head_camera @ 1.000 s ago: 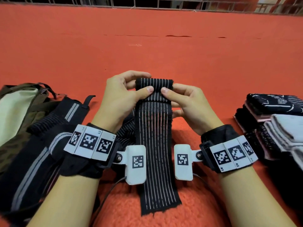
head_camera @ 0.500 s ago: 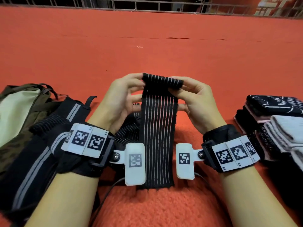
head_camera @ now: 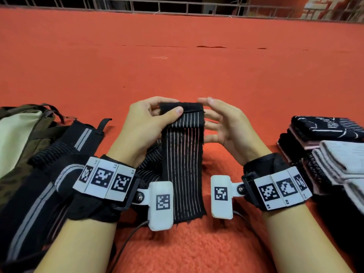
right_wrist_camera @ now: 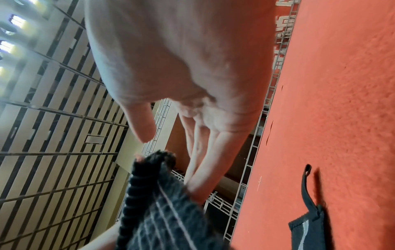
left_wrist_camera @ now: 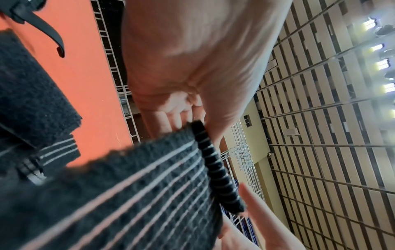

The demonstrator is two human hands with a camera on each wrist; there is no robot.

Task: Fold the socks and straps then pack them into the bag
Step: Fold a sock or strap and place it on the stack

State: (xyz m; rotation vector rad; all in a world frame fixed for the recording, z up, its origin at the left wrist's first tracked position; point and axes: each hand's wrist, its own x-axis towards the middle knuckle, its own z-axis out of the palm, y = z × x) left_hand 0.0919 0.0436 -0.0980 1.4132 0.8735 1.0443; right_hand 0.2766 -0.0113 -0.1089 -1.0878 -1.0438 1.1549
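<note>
One black ribbed elastic strap with thin pale stripes (head_camera: 182, 158) hangs lengthwise toward the person, above the orange carpet (head_camera: 177, 71).
The left hand (head_camera: 145, 127) pinches its folded fuzzy top edge; the right hand (head_camera: 226, 125) has fingers spread, touching the strap's right side.

bag (head_camera: 17, 131) far left | strap (head_camera: 182, 154) centre, between hands | socks (head_camera: 331, 146) right
</note>
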